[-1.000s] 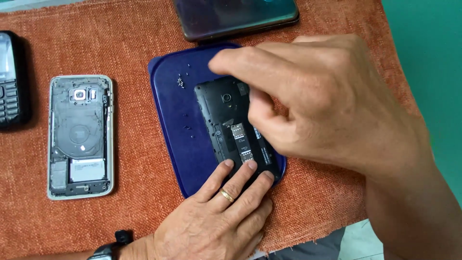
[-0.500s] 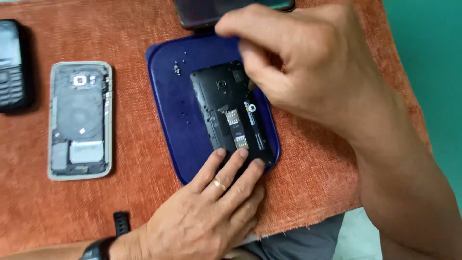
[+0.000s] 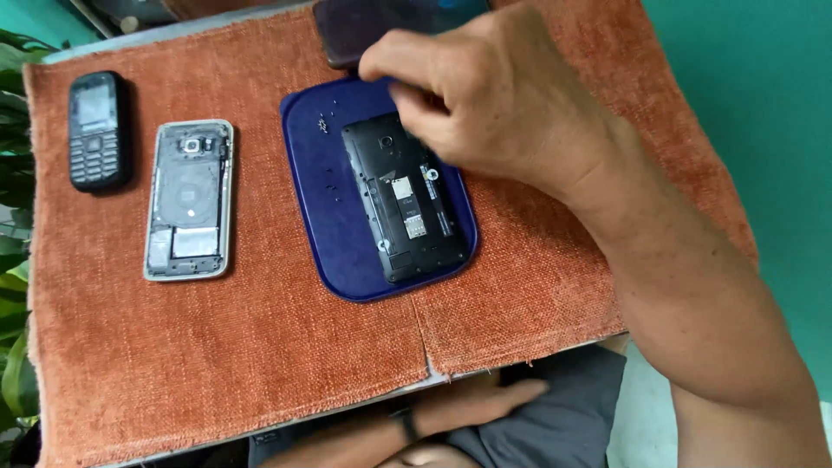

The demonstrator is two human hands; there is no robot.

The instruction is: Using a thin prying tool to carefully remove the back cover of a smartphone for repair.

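A black phone with its back cover off (image 3: 406,199) lies on a dark blue tray (image 3: 334,217) on the orange cloth. My right hand (image 3: 494,95) hovers over the phone's upper end. Its fingers are bunched together, and I see nothing between the tips. My left hand (image 3: 490,400) is off the table. It rests flat below the near edge on my lap with its fingers stretched out and nothing in it. A dark watch (image 3: 405,425) is on that wrist. Several tiny screws (image 3: 328,126) lie on the tray's upper left.
An opened silver phone (image 3: 189,201) lies left of the tray, and a black keypad phone (image 3: 98,130) lies further left. A dark phone (image 3: 347,35) sits at the cloth's far edge, partly behind my right hand. Green leaves border the left side.
My left hand has let go of the phone's lower end and dropped below the table edge. My right hand moved up towards the phone's top. The view has shifted, so everything sits lower.
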